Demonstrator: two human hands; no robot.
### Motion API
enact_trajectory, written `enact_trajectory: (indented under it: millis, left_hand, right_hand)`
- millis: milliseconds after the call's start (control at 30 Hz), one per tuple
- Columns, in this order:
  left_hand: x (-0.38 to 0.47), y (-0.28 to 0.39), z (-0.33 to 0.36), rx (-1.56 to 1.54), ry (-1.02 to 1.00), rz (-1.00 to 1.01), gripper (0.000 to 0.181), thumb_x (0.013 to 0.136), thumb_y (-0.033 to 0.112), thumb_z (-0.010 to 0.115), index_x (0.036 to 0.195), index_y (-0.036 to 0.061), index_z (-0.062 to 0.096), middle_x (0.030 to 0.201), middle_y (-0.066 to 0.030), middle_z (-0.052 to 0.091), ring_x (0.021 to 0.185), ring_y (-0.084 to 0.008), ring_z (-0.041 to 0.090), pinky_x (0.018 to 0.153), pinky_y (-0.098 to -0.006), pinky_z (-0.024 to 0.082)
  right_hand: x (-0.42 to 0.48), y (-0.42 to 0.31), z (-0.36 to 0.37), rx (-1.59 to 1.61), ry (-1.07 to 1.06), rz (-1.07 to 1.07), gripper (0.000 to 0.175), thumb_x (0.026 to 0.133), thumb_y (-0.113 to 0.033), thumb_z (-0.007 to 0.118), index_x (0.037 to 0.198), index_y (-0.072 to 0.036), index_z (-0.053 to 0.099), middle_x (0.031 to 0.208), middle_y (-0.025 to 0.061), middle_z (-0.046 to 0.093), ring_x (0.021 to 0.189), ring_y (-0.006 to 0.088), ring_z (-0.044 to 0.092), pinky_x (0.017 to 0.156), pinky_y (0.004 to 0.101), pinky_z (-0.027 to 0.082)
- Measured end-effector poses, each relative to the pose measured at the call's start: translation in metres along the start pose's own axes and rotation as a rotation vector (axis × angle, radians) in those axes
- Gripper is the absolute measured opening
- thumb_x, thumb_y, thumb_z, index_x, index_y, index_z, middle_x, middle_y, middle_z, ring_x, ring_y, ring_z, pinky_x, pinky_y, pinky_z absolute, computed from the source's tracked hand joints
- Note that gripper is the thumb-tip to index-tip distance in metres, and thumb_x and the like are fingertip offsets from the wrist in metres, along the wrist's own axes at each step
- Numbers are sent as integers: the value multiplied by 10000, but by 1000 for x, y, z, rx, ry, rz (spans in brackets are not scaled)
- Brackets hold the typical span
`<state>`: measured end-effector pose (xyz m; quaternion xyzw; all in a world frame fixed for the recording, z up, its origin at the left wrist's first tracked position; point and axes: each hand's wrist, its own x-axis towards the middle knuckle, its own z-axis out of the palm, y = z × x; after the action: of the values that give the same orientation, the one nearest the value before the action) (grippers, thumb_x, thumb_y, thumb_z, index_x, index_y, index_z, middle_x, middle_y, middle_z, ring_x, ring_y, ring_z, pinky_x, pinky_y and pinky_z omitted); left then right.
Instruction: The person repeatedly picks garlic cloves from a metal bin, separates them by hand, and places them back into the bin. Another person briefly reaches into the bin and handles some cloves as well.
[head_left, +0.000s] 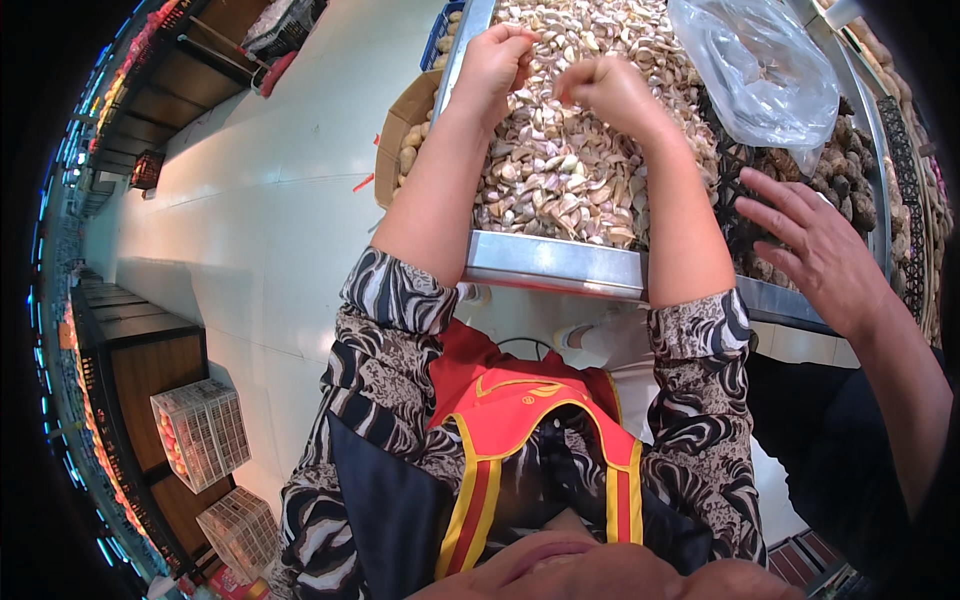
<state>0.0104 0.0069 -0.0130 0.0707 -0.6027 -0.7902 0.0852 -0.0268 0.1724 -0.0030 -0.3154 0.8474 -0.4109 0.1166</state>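
Loose garlic cloves (577, 187) fill a metal-edged display bin in front of me. Over the upper left of the heap is my left hand (495, 67), its thumb and fingertips drawn together; whether a clove is pinched there cannot be made out. To its right, my right hand (611, 94) hangs above the cloves with fingers bent downward. Motion blurs its fingertips, and I see no clear object in them. A clear plastic bag (765, 75) lies at the upper right, beyond my right hand.
Another person's hand (814, 240) reaches in from the right, beside dark root vegetables (847, 172). The bin's metal rim (555, 259) runs before me. On the left stand a cardboard box (397, 142) of potatoes, a blue crate (431, 45) and, farther off, white plastic crates (202, 431).
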Motion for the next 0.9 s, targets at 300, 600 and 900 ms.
enact_trajectory:
  millis: [300,600,900]
  left_hand:
    - [15,-20,-6,-299,-177,-338,190,932,280,496,914,121,599,662,-5,556,495,-76,468,458,-206,380]
    - [29,-21,-25,-408,92,-224,154,921,232,541,895,84,572,688,-2,523,524,-94,437,451,-213,353]
    - [10,-3,0,-238,178,-151,85,880,172,569,908,93,584,709,-5,555,540,-93,473,473,-205,384]
  right_hand:
    - [7,3,1,77,281,-168,108,818,-82,662,900,-47,722,815,21,699,736,71,626,668,240,501]
    - [-12,-13,10,-288,-330,-158,259,680,-7,644,928,-46,705,781,82,689,716,146,641,665,283,507]
    - [-14,-18,0,-176,-230,-81,122,723,-34,644,837,-4,678,727,80,671,682,147,632,653,280,501]
